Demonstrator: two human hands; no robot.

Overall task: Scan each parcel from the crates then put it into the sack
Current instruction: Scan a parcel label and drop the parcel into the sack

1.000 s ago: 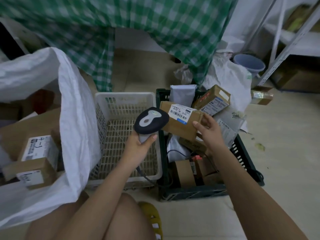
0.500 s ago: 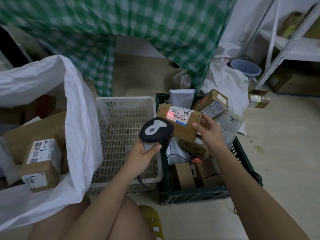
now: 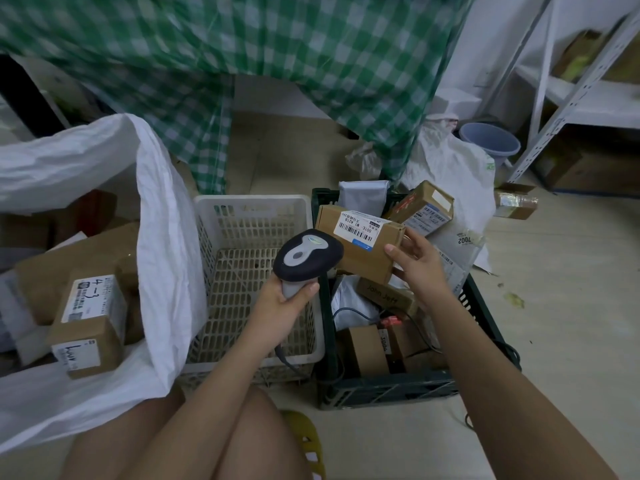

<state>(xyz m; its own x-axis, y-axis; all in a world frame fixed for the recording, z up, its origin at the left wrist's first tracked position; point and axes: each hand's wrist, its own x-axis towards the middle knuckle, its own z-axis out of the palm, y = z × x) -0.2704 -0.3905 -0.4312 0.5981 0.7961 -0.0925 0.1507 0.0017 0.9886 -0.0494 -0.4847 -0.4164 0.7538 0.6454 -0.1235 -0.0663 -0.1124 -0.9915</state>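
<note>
My right hand (image 3: 417, 268) holds a flat brown cardboard parcel (image 3: 360, 249) by its right end, label side up, above the dark green crate (image 3: 384, 388). My left hand (image 3: 282, 306) grips the handle of a black and grey barcode scanner (image 3: 308, 254), whose head points at the parcel's left side. The green crate holds several more boxes and mailer bags. To the left, a white plastic crate (image 3: 249, 209) shows only its mesh bottom. The open white sack (image 3: 166, 216) at far left holds several boxed parcels.
A green checked cloth (image 3: 242, 64) hangs behind the crates. A white bag (image 3: 450, 168), a blue bucket (image 3: 490, 143) and a metal shelf rack (image 3: 568, 91) stand at the right. A small taped box (image 3: 516, 200) lies on the floor. My knees and a yellow slipper (image 3: 306, 441) are at the bottom.
The scanner's red light, on the label half a second ago, is no longer visible. The parcel has turned slightly so its label faces up more. Both hands stay close together.
</note>
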